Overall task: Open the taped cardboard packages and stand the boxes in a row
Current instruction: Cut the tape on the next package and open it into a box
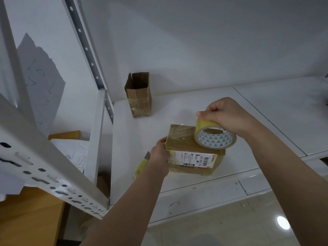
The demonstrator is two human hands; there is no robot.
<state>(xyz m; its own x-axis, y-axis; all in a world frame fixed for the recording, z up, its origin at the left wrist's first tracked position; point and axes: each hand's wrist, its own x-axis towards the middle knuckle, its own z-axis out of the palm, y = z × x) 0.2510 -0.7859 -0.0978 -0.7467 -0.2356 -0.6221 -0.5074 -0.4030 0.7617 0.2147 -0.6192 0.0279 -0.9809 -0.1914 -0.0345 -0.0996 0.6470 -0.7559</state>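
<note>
While left grip (pixel 159 153) clasps labelled package (pixel 193 157) | right grip (pixel 229 116) clutches tape roll (pixel 215 137) | print unreadable

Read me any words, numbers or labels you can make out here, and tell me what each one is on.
"5070 7903 166", only roughly legible: on the white shipping label stuck to the taped package.
Other print and barcodes on that label: too small to read.
Handwritten marks on the paper sheet by the shelf post: too faint to read.
Tape roll: green triangle pattern only, no words.
</note>
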